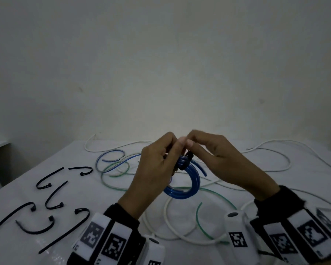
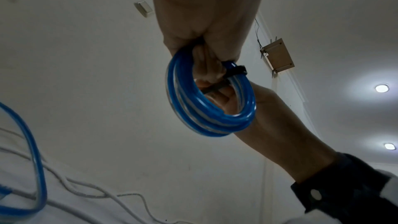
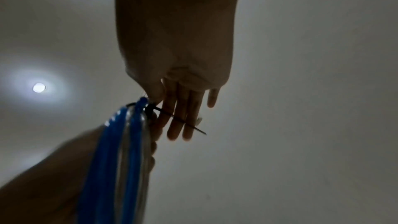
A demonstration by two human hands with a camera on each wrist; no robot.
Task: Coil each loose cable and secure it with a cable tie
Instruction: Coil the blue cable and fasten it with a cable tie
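Left hand (image 1: pixel 157 169) grips the blue coil (image 1: pixel 183 180), raised above the counter (image 1: pixel 23 207); right hand (image 1: pixel 218 159) fingers (image 3: pixel 189 117) pinch its cable tie (image 2: pixel 300 72).

Your white table (image 1: pixel 27 197) carries: six loose black cable ties (image 1: pixel 52 196), grouped at its left part; uncoiled blue cable (image 1: pixel 111 155) and green cable (image 1: pixel 203 224) beyond and right of the ties; long white cables (image 1: pixel 275 150) looping farther right, overlapping the green one.
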